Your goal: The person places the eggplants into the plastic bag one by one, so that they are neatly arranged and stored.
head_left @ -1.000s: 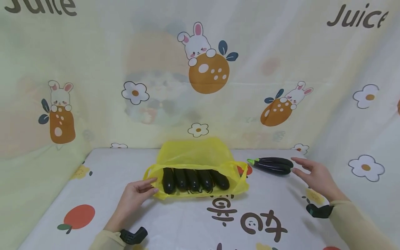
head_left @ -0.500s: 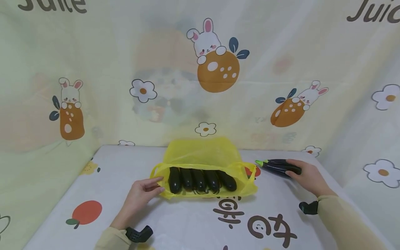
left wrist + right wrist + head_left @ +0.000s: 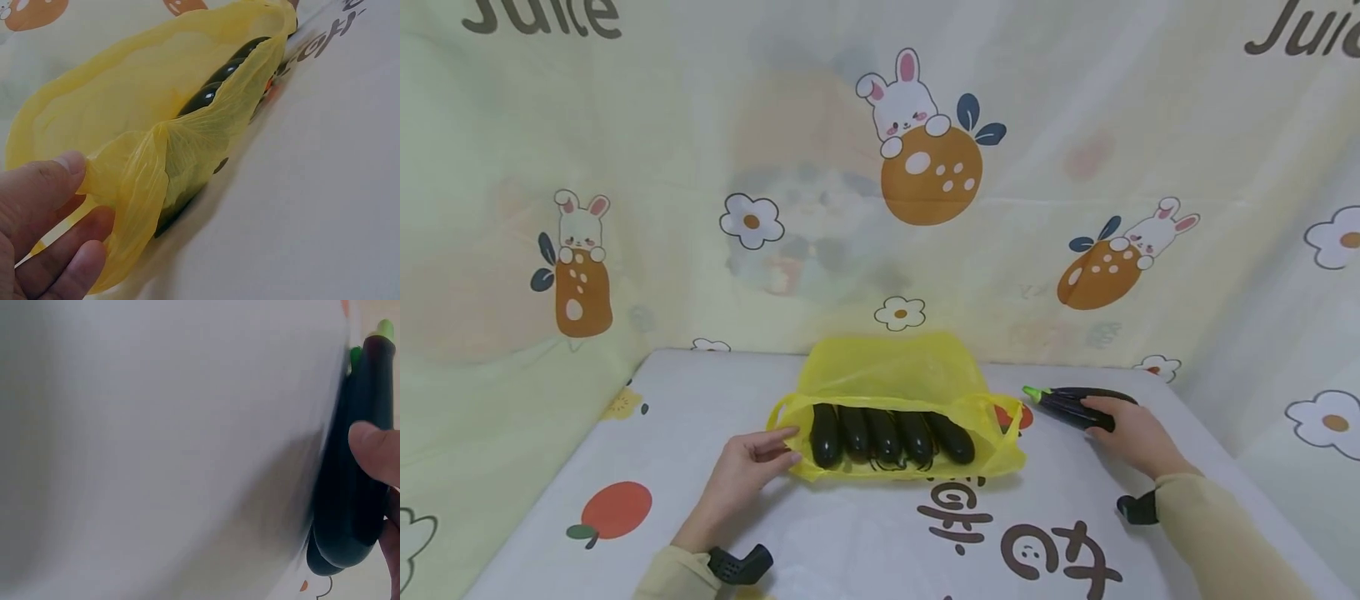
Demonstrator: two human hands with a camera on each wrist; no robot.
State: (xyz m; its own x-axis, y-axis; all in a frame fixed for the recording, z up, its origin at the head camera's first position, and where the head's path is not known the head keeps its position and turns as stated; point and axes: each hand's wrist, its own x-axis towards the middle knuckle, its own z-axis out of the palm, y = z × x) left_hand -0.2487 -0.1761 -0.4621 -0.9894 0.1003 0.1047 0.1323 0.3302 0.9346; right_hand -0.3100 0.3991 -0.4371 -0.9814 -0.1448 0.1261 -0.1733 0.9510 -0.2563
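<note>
A yellow plastic bag (image 3: 891,367) lies on the table with its mouth toward me. Several dark eggplants (image 3: 883,437) rest side by side inside it, rounded ends facing out. My left hand (image 3: 735,479) pinches the bag's left edge between thumb and fingers; the left wrist view shows the thumb on the thin film. To the right of the bag, my right hand (image 3: 1138,437) grips a dark eggplant (image 3: 1062,408) with a green stem, thumb on the near side. A second eggplant (image 3: 1116,392) lies right behind it, partly hidden.
A white printed cloth covers the table (image 3: 820,542). Behind it hangs a pale curtain (image 3: 820,275) with rabbits and flowers. The bag's right handle loop (image 3: 1013,417) stands between the bag and the held eggplant. A black wrist device (image 3: 741,565) sits on the left wrist.
My right hand has moved in from the right of the eggplant pair and taken hold of the nearer one, which now sits slightly apart from the other. The left hand stays at the bag.
</note>
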